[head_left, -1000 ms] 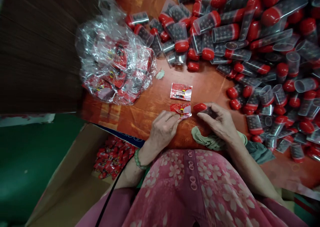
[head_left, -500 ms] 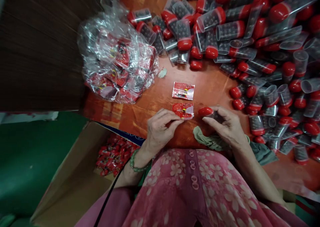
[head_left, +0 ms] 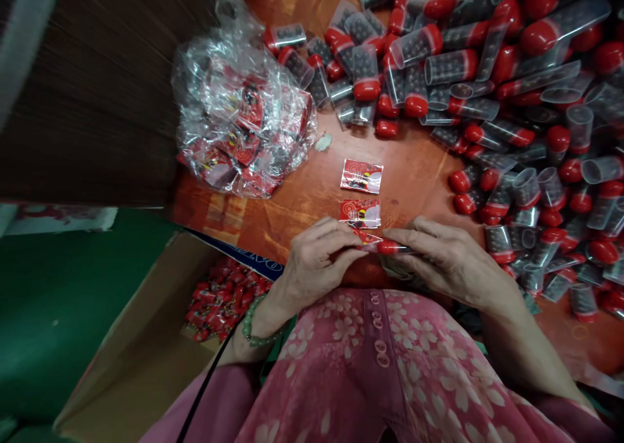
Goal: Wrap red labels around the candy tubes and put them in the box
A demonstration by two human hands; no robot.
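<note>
My left hand (head_left: pixel 316 261) is closed, its thumb and fingers pinching a flat red printed sleeve (head_left: pixel 369 237) near the table's front edge. My right hand (head_left: pixel 443 254) grips a small clear tube with a rounded red end (head_left: pixel 389 247); the fingers hide most of its body. The red end meets the right-hand edge of the sleeve; whether it is inside cannot be told. Just beyond the hands lie two more red printed sleeves, a nearer one (head_left: pixel 359 214) and a farther one (head_left: pixel 361 175).
Red-ended tubes (head_left: pixel 451 66) with dark beads are heaped at the back and right. A clear plastic bag (head_left: pixel 244 125) of red sleeves stands on the left. Below the table edge, a cardboard box (head_left: pixel 127 339) contains red wrapped pieces (head_left: pixel 219 297). Cloth lies under my right hand.
My left hand has drawn a sleeve toward me, off the nearer one on the table. My right hand has brought the tube left and closer, up against that sleeve.
</note>
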